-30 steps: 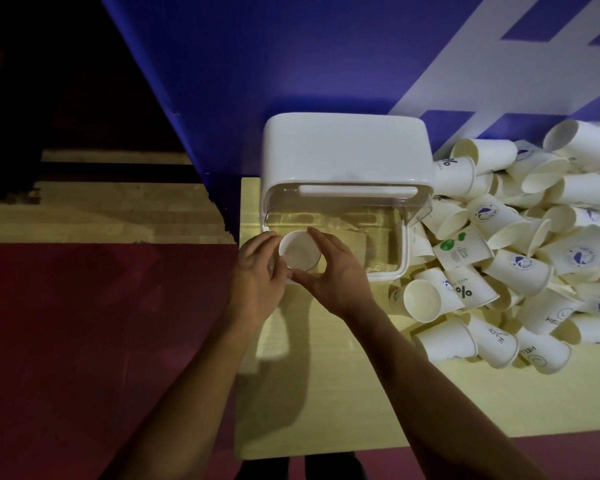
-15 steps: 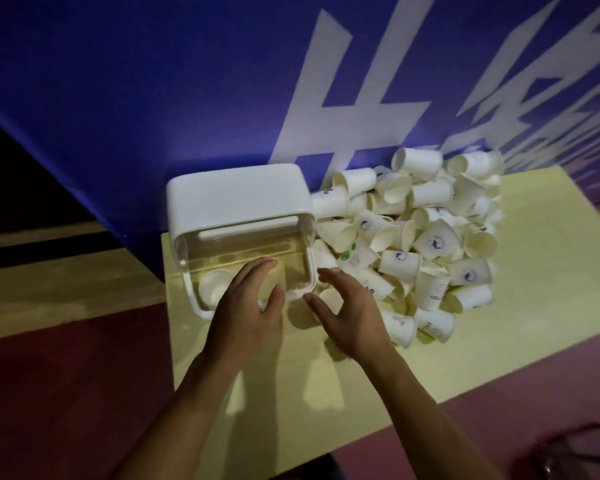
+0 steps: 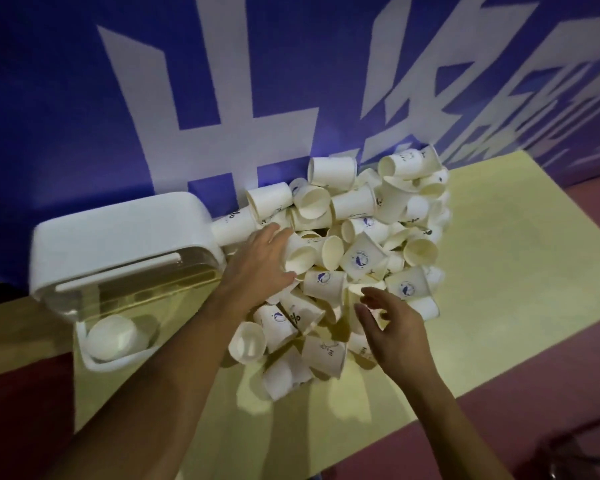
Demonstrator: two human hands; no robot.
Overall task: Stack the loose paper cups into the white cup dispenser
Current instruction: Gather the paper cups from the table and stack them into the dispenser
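Both hands have left the mouth of the dispenser, where they were a moment ago, and moved right onto the cup heap. Behind everything stands a blue wall panel with large white lettering. In front of it the pale yellow table carries the task's things, with dark red floor beyond its near edge.

The white plastic cup dispenser, a rounded box with a clear front, lies at the table's left end against the panel. One white paper cup lies inside it at the near end, seen through the clear wall. Just right of the dispenser and touching it, the heap of loose white paper cups sprawls against the panel. Its cups are tipped on their sides in every direction, some with a small round blue logo, others with black print.

The left hand reaches over the heap's left edge. Its fingers lie over the top of a plain sideways cup and the thumb curls under it, so the hand grips that cup. The right hand hovers low above the near side of the heap, its fingers spread and slightly curved, holding nothing. Whether the tips touch a cup beneath cannot be told.
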